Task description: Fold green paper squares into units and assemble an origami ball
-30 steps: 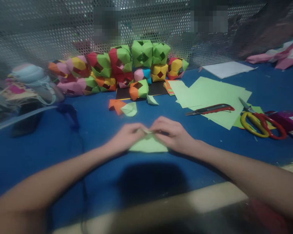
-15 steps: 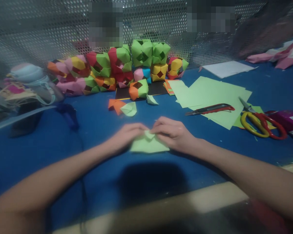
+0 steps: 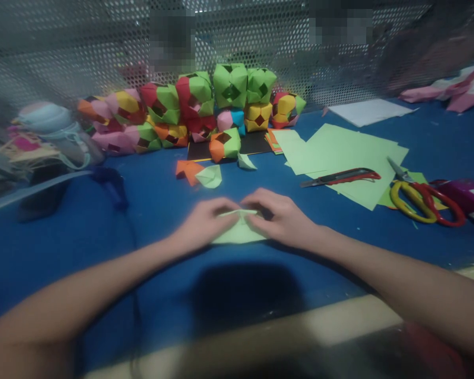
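A partly folded pale green sheet of paper point(image 3: 242, 231) lies on the blue table in front of me, a crease running up its middle. My left hand point(image 3: 205, 218) grips its left side, thumb on top and fingers curled behind the far edge. On the right side my right hand point(image 3: 279, 213) holds it the same way, its thumb pressing near the centre fold. Beyond the hands are an orange folded piece point(image 3: 188, 171) and two pale green folded pieces, one point(image 3: 209, 177) touching it and the other point(image 3: 246, 161) a little apart.
Colourful paper cubes point(image 3: 229, 84) stand stacked along a perforated metal screen point(image 3: 284, 58). To the right lie green sheets point(image 3: 351, 152), a box cutter point(image 3: 339, 177), scissors point(image 3: 414, 200) and a purple object point(image 3: 468, 197). At left are a bottle point(image 3: 49, 126) and a blue tool with a cord point(image 3: 112, 184).
The small flap at the top centre of the paper no longer sticks up; the far edge now looks straight. My thumbs have come down onto the sheet, and my fingers reach behind it.
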